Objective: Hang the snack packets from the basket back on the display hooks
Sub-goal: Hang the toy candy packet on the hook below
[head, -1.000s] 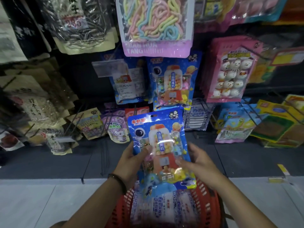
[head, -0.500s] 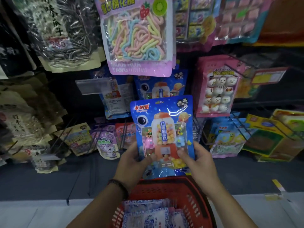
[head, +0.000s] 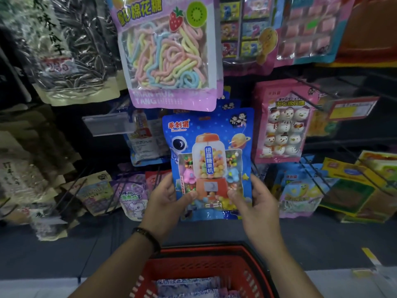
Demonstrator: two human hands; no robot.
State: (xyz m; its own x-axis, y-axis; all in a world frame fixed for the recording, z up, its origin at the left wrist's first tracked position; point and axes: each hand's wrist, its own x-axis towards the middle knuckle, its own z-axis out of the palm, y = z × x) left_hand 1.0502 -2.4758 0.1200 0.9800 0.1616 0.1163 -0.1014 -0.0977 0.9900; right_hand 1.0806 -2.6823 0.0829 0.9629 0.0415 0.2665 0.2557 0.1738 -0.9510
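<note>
Blue starry packet point(head: 207, 160) — orange gumball-machine print; red basket point(head: 206, 265)

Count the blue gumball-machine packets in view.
2 sure: the held packet, gripped by left hand and right hand; a hanging packet behind it, top corner showing. The back-facing blue packet left of it may be a third.

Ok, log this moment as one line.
left hand: grips blue gumball-print candy packet | right hand: grips it | packet: upright above red plastic basket | basket: more packets inside

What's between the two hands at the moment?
The head view shows the blue packet between them. The left hand pinches its lower left edge and the right hand its lower right, above the red basket.
</note>
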